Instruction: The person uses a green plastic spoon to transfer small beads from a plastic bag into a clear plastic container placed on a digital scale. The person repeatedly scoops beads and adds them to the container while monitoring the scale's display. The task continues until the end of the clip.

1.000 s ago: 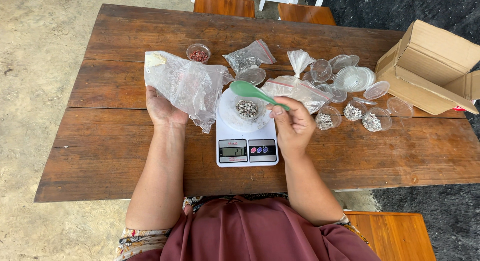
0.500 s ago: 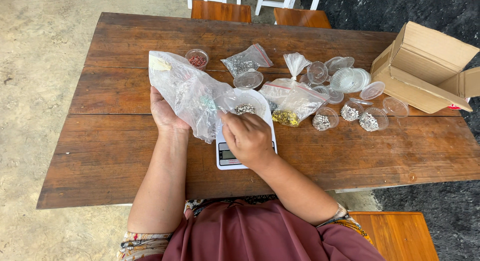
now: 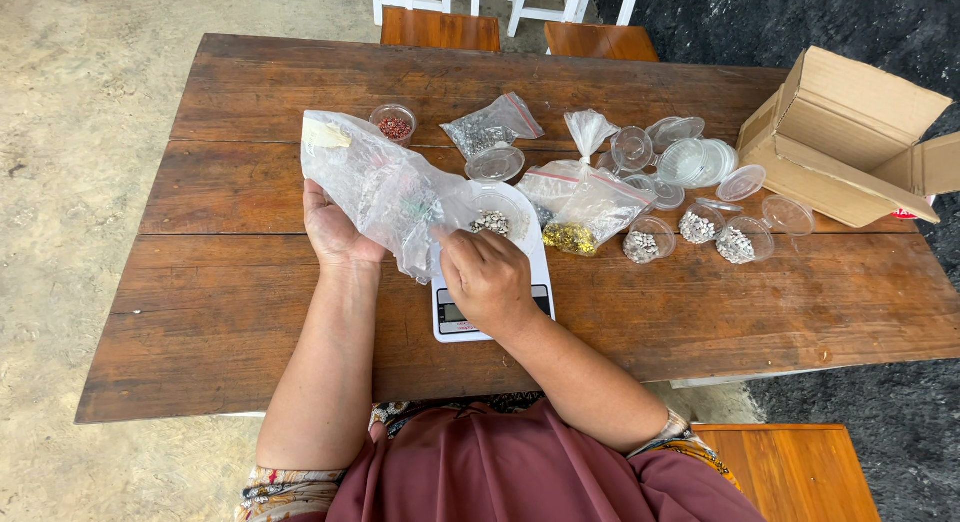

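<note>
You held a large clear plastic bag (image 3: 385,187) up in your left hand (image 3: 335,232), fingers closed around its lower part, with the bag slanting toward the far left of the desk (image 3: 250,292). Your right hand (image 3: 485,277) sat at the bag's open mouth, right over the white kitchen scale (image 3: 495,282) near the middle of the front edge; its fingers were curled, though I cannot tell what they gripped. A small clear cup of grey bits (image 3: 492,220) stood on the scale's platform, just beyond your knuckles.

By my judgement you were at the portioning step, dipping into the bag. The next move would call for a steady transfer into the cup without spilling.

The desk was dark, worn planks. Toward its right edge stood an open cardboard box (image 3: 850,132), with empty clear cups (image 3: 690,162) and 3 filled cups (image 3: 700,224) near it. Bare concrete floor (image 3: 70,182) lay to the left.
</note>
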